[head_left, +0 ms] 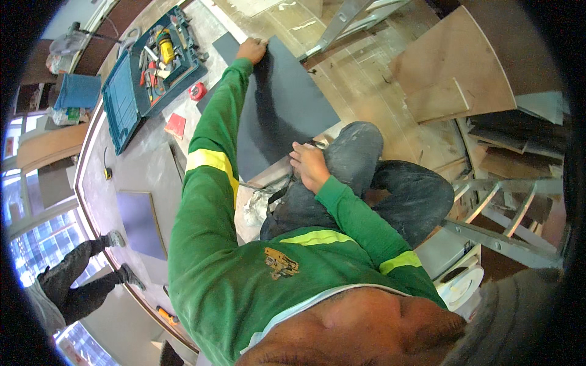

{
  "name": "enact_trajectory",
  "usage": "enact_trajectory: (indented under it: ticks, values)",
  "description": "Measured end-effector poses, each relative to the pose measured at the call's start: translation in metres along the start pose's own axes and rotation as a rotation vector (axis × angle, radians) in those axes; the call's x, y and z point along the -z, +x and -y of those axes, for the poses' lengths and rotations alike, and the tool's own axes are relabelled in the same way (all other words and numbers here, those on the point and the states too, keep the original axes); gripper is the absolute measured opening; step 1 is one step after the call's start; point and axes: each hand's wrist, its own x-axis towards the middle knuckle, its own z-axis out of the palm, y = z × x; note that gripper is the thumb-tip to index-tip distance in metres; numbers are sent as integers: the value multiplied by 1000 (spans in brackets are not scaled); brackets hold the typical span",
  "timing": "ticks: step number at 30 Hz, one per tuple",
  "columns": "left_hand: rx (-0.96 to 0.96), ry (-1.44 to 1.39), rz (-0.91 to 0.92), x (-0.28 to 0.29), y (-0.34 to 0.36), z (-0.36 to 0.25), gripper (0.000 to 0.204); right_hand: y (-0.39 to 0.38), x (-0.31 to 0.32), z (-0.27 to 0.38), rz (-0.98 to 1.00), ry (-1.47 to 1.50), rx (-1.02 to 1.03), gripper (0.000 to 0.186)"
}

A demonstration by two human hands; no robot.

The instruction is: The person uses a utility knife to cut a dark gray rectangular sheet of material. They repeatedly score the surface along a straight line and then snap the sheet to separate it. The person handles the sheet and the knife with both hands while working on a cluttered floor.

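Dark panel (pixel 299 100): 12 o'clock | left hand (pixel 251 50): panel's 11 o'clock edge, fingers curled, grip can't tell | right hand (pixel 311 167): panel's 5 o'clock, fingers loosely spread | risk: one-sided pressure might skid panel

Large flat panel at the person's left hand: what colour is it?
The panel is dark grey, best seen in the head view.
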Motion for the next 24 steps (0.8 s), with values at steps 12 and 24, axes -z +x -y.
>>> enact_trajectory:
  ticks: [12,24]
  values:
    - [-22,27,-130,-14,-103,-30,40,-112,38,81,364,-434,25,46]
    - [161,72,-456,-26,-208,-1,75,-121,56,70,287,-387,209,44]
